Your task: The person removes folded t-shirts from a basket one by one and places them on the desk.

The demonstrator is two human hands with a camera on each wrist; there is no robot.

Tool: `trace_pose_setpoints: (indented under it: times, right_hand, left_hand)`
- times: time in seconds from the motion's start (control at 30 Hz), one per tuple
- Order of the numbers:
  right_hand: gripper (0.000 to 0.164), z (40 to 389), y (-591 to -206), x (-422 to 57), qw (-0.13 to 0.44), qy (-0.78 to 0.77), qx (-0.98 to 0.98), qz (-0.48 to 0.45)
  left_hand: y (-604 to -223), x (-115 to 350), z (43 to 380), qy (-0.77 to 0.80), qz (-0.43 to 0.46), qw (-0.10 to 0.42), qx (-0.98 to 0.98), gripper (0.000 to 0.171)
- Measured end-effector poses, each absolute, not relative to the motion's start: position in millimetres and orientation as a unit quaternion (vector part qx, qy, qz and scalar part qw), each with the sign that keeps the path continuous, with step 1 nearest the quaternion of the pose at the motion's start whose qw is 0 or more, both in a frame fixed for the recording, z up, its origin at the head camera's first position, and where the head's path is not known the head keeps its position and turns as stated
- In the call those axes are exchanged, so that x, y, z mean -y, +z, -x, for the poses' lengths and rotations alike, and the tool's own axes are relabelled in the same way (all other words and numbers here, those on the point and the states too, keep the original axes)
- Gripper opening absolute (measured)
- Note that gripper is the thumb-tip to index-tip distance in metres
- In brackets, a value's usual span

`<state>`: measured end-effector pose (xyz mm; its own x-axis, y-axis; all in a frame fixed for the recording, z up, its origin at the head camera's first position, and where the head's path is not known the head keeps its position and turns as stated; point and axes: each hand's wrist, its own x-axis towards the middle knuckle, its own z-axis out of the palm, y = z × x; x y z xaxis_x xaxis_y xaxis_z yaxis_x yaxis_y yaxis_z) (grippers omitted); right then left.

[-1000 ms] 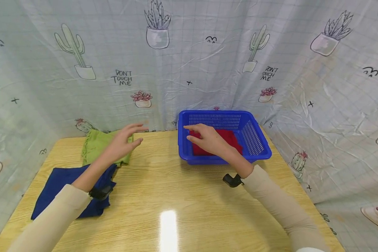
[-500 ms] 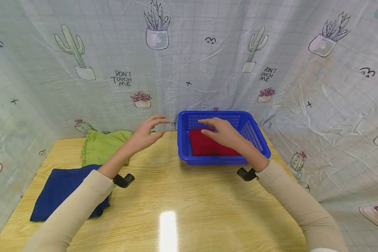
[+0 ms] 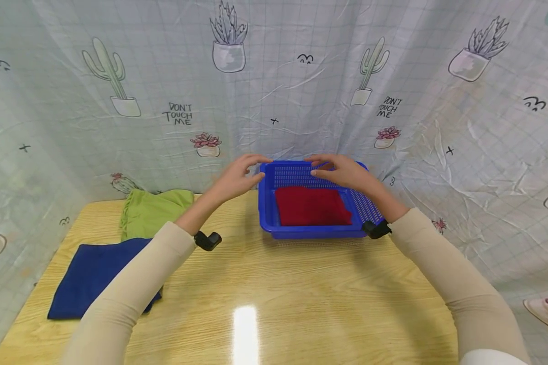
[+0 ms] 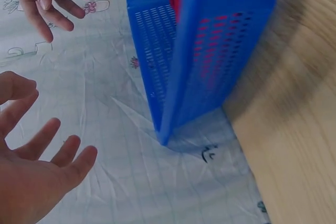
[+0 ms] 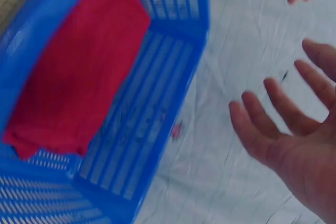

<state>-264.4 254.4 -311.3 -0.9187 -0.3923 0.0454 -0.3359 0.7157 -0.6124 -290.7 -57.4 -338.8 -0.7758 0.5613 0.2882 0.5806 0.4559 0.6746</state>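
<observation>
A blue plastic basket (image 3: 319,232) with slotted walls stands at the back of the table, and a folded red cloth (image 3: 312,207) lies inside it. My left hand (image 3: 239,177) hovers near the basket's left rim, fingers spread and holding nothing; the left wrist view shows it apart from the basket wall (image 4: 210,66). Over the basket's back right part floats my right hand (image 3: 340,171), its fingers loosely bent and bare. In the right wrist view, that hand (image 5: 299,140) is clear of the rim, and the red cloth (image 5: 84,66) lies flat in the basket.
On the table's left side lie a green cloth (image 3: 152,210) with a fringed edge and, nearer, a dark blue folded cloth (image 3: 98,276), partly behind the left sleeve. A patterned curtain (image 3: 274,91) hangs right behind the wooden table (image 3: 274,284).
Both hands have moved: the left from over the green cloth rightward and away to the basket's left rim, the right rightward and back, uncovering the red cloth. The basket has stayed put.
</observation>
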Motion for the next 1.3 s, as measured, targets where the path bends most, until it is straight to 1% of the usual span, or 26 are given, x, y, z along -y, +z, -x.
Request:
trace_pose_setpoints:
  times: [0.3, 0.53, 0.6, 0.73, 0.83, 0.9, 0.97, 1.07, 1.13, 1.3]
  right_hand:
    - [0.049, 299, -305, -278, 0.091, -0.365, -0.906, 0.194]
    - [0.052, 322, -314, -291, 0.137, -0.397, -0.894, 0.158]
    - [0.053, 329, -320, -295, 0.147, -0.401, -0.892, 0.147]
    - [0.056, 335, -338, -303, 0.17, -0.376, -0.903, 0.121]
    - [0.056, 331, -352, -306, 0.213, -0.396, -0.89, 0.071]
    - [0.056, 326, -360, -307, 0.241, -0.413, -0.878, 0.032]
    - [0.058, 321, -370, -308, 0.27, -0.434, -0.859, -0.002]
    - [0.06, 314, -384, -310, 0.3, -0.448, -0.842, -0.023]
    - [0.062, 312, -394, -311, 0.307, -0.466, -0.829, -0.037]
    - [0.062, 308, -405, -310, 0.294, -0.471, -0.827, -0.092]
  left_hand:
    - [-317, 13, 315, -0.434, 0.294, -0.054, 0.85, 0.04]
    - [-325, -19, 342, -0.447, 0.277, -0.11, 0.844, 0.041]
    - [-329, -25, 344, -0.454, 0.255, -0.135, 0.843, 0.04]
    - [-339, -34, 344, -0.504, 0.177, -0.207, 0.82, 0.042]
    - [-347, -40, 341, -0.53, 0.122, -0.254, 0.8, 0.045]
    - [-354, -44, 341, -0.534, 0.096, -0.273, 0.795, 0.047]
    - [-364, -48, 346, -0.532, 0.065, -0.293, 0.791, 0.048]
    - [-384, -55, 356, -0.511, 0.025, -0.31, 0.801, 0.047]
    - [-418, -64, 385, -0.502, 0.002, -0.325, 0.801, 0.046]
    - [-518, -89, 461, -0.486, -0.025, -0.331, 0.809, 0.047]
